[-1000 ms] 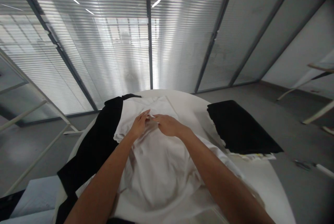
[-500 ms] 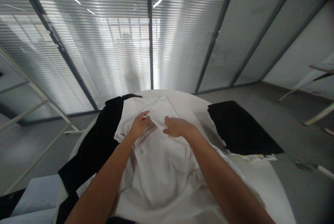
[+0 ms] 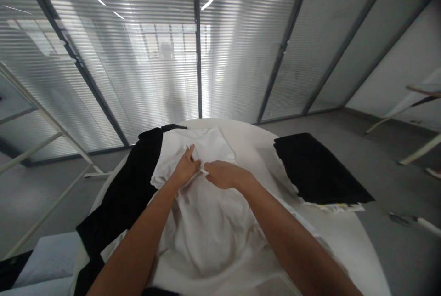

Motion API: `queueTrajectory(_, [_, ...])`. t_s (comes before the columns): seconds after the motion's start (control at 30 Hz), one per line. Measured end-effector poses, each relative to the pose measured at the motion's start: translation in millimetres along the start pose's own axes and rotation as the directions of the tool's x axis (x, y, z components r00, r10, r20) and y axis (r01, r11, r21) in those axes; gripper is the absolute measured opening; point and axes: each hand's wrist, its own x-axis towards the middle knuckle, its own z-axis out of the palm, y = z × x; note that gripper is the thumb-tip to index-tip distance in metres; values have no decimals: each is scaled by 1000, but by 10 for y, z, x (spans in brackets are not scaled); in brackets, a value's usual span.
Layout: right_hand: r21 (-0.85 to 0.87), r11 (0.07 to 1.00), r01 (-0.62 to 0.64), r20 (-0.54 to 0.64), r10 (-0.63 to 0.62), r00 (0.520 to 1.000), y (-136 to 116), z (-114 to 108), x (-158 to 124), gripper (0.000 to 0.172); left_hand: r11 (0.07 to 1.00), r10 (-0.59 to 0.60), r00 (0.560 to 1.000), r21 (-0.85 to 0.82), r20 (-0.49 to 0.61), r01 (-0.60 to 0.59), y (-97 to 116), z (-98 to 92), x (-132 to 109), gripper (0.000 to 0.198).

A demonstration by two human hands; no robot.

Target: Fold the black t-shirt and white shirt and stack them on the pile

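Observation:
A white garment (image 3: 206, 222) lies spread and rumpled over a round white table (image 3: 347, 236), reaching from the near edge to the far side. My left hand (image 3: 186, 167) and my right hand (image 3: 223, 174) meet over its upper middle, fingers curled and pinching a fold of the white cloth between them. Both forearms stretch out across the garment from the bottom of the view.
A black garment (image 3: 127, 190) lies under the white one on the left. A folded black cloth (image 3: 317, 169) sits on the table's right side over some white pieces. Glass walls with blinds stand behind. White frame legs (image 3: 44, 144) stand at left, a table leg (image 3: 418, 149) at right.
My hands drew apart half a second ago, the right one sliding right, and have now come back together on the fold. The garment has barely shifted.

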Motion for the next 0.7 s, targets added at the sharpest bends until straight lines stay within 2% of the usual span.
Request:
queueTrajectory(0.13, [45,999,14,19,-15,1000,-31,-17,-6,27,1000,5,1000,3,6,-5,9,-30,-10,83])
queueTrajectory(0.33, [-2,985,-174,102,173,980,-85,-65,-63,32,1000,10,1000,14,22,-10,-28,-32,11,89])
queueTrajectory(0.5, [21,998,-67,75,65,995,-127,-28,-49,33,1000,16,1000,-13,-7,-16,-26,-65,17,89])
queueTrajectory(0.7, [134,991,-8,-41,14,999,-212,86,-31,30,1000,23,999,-9,-48,-23,39,-240,42,86])
